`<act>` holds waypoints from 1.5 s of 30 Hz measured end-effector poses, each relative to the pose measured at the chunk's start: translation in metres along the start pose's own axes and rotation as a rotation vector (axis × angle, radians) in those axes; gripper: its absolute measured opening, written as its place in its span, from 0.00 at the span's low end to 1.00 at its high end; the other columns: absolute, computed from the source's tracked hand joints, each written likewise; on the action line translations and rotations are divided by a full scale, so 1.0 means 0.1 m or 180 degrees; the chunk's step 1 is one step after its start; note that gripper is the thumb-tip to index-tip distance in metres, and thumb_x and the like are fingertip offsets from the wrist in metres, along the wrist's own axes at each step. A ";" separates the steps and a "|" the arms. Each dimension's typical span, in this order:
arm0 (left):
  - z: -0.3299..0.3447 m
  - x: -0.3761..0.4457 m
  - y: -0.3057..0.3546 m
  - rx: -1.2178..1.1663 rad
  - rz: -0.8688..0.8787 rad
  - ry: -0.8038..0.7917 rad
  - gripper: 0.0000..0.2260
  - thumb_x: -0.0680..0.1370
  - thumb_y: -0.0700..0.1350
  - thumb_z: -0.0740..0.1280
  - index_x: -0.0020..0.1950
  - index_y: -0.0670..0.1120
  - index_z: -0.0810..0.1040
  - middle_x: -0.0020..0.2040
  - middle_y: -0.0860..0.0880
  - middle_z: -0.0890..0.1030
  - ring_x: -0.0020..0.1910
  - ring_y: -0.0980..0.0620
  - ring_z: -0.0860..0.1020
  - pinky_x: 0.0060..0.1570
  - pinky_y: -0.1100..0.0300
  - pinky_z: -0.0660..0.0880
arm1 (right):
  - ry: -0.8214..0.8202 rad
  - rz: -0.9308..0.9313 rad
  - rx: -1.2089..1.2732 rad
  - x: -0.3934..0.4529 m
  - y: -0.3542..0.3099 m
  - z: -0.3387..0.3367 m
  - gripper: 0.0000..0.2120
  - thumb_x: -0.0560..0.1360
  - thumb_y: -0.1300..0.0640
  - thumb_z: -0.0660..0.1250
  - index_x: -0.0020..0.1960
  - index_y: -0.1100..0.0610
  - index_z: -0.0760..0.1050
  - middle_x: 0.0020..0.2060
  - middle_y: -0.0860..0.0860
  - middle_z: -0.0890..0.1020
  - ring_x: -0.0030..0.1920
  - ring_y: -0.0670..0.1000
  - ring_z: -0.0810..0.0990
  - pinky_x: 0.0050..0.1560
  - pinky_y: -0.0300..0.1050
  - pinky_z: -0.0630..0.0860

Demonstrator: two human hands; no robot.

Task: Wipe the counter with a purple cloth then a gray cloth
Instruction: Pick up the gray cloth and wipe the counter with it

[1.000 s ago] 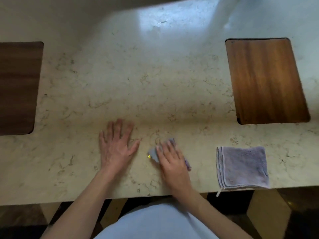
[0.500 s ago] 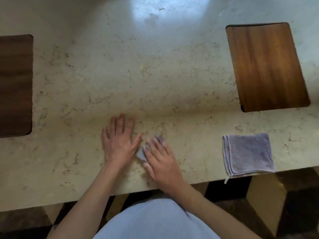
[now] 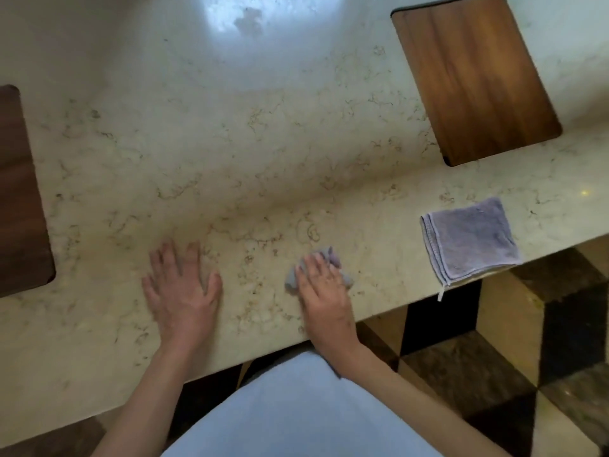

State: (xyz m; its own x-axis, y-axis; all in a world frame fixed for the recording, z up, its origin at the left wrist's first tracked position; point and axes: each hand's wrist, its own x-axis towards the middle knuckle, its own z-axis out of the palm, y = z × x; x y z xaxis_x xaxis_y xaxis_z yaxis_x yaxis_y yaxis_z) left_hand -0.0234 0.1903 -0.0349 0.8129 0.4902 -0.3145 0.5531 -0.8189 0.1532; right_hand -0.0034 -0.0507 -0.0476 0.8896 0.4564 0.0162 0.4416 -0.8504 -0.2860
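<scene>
Pressing a gray cloth (image 3: 321,268) flat, the right hand (image 3: 324,291) wipes the worktop (image 3: 263,143); the left hand (image 3: 181,288), fingers spread and holding nothing, braces beside it.

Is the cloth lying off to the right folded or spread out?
Folded. The cloth lies as a neat square near the counter edge, with stacked layer edges showing along its left side. No hand touches it.
</scene>
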 end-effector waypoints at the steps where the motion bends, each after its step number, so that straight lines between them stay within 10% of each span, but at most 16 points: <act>1: -0.01 -0.01 0.02 -0.0043 -0.0002 -0.0009 0.27 0.80 0.57 0.58 0.78 0.53 0.57 0.81 0.44 0.52 0.80 0.43 0.46 0.75 0.38 0.47 | -0.0110 -0.0411 0.0028 -0.04 0.04 -0.04 0.24 0.78 0.64 0.66 0.74 0.60 0.71 0.75 0.58 0.70 0.77 0.58 0.66 0.76 0.57 0.65; 4: -0.06 0.01 0.04 -0.0091 0.0066 -0.0039 0.28 0.80 0.58 0.58 0.78 0.54 0.57 0.82 0.44 0.51 0.80 0.44 0.45 0.76 0.38 0.46 | -0.0171 -0.0901 0.0028 0.04 0.48 -0.28 0.20 0.78 0.65 0.62 0.70 0.61 0.75 0.71 0.59 0.75 0.74 0.58 0.69 0.75 0.54 0.66; 12: -0.16 0.49 0.55 0.0167 0.0545 -0.0203 0.29 0.80 0.64 0.52 0.80 0.57 0.51 0.82 0.47 0.45 0.80 0.43 0.43 0.73 0.36 0.43 | 0.0392 0.1441 0.0298 1.69 1.52 -0.59 0.21 0.79 0.70 0.54 0.68 0.63 0.75 0.70 0.62 0.74 0.73 0.68 0.66 0.78 0.61 0.57; 19: -0.10 0.55 0.54 0.0218 0.0472 -0.0399 0.32 0.77 0.67 0.45 0.80 0.60 0.46 0.80 0.52 0.36 0.79 0.47 0.37 0.75 0.38 0.41 | -0.0443 -0.1523 0.0823 0.79 0.39 -0.24 0.16 0.79 0.62 0.62 0.64 0.60 0.80 0.67 0.58 0.79 0.71 0.60 0.75 0.70 0.60 0.72; 27: -0.05 0.57 0.53 0.0292 0.0440 -0.0457 0.32 0.75 0.71 0.36 0.78 0.63 0.37 0.77 0.54 0.26 0.76 0.49 0.28 0.73 0.41 0.32 | 0.0280 0.0951 0.0498 2.10 1.69 -0.48 0.24 0.80 0.70 0.61 0.74 0.55 0.71 0.76 0.56 0.68 0.78 0.60 0.62 0.80 0.51 0.55; 35: -0.12 0.59 0.43 0.0063 0.0602 -0.0302 0.29 0.79 0.64 0.53 0.80 0.58 0.54 0.82 0.50 0.45 0.80 0.45 0.44 0.74 0.38 0.45 | -0.0250 -0.1192 0.0723 1.02 0.14 -0.18 0.15 0.80 0.52 0.68 0.62 0.59 0.82 0.65 0.56 0.81 0.70 0.58 0.76 0.70 0.57 0.73; 40: -0.22 0.54 -0.20 0.0124 0.0294 -0.0209 0.29 0.79 0.63 0.54 0.79 0.57 0.56 0.82 0.47 0.50 0.80 0.43 0.47 0.74 0.37 0.48 | 0.0322 0.0783 0.0648 1.84 1.03 -0.55 0.12 0.80 0.53 0.67 0.58 0.57 0.83 0.62 0.58 0.82 0.69 0.60 0.75 0.71 0.49 0.69; 45: -0.26 0.49 -0.65 0.0222 0.0452 -0.0269 0.30 0.79 0.66 0.44 0.80 0.58 0.51 0.82 0.48 0.47 0.80 0.45 0.44 0.75 0.38 0.46 | 0.0542 0.1089 0.1050 1.82 -0.09 -0.07 0.11 0.81 0.57 0.67 0.57 0.61 0.83 0.63 0.59 0.82 0.64 0.55 0.80 0.63 0.21 0.62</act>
State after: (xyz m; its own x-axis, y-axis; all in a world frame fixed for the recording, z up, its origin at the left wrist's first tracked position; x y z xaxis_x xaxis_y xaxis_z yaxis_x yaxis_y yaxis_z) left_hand -0.0145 0.2751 -0.0364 0.8621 0.3436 -0.3725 0.4173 -0.8983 0.1374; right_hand 0.1556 0.0382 -0.0352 0.9955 0.0934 0.0166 0.0853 -0.8034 -0.5893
